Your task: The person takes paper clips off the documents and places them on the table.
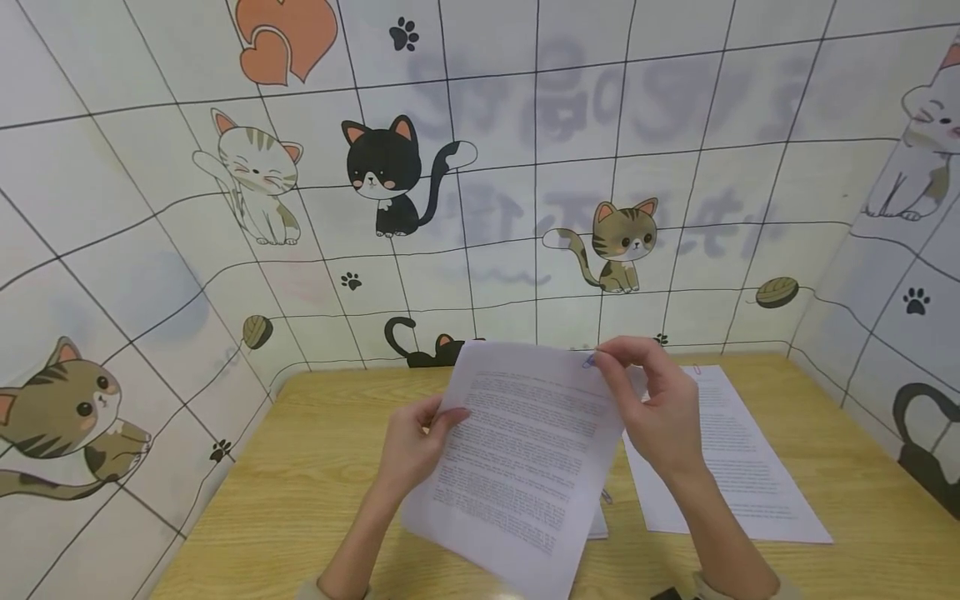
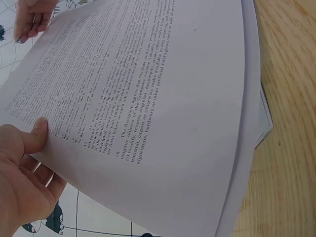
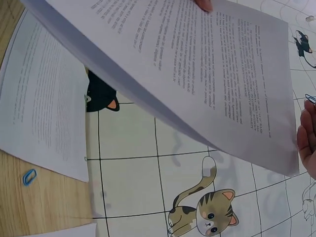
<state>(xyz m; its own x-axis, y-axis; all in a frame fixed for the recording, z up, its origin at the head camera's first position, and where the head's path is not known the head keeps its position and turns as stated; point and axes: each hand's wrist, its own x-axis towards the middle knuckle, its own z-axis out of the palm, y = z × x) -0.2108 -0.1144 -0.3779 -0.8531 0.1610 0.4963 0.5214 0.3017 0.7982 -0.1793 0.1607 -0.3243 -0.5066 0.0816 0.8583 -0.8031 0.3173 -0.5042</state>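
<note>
Several printed sheets point(image 1: 517, 458) are held up off the table, tilted, their text side facing the head camera. My left hand point(image 1: 415, 442) pinches their left edge, thumb on the printed face and fingers behind. In the left wrist view, the sheets' edges point(image 2: 244, 123) are slightly separated. At the top right corner, my right hand point(image 1: 660, 400) pinches a small blue paper clip point(image 1: 589, 360) between thumb and fingertips. The right wrist view shows this clip point(image 3: 310, 98) at the fingertips, right by the sheets' top edge.
Below the held sheets lies another printed stack point(image 3: 44, 98), mostly hidden in the head view. A loose blue paper clip point(image 1: 606, 497) lies beside it on the wooden table point(image 1: 315, 475). To the right is a printed stack point(image 1: 738, 467) with a reddish clip point(image 1: 697, 370) on top. Cat-patterned walls point(image 1: 510, 208) enclose the table.
</note>
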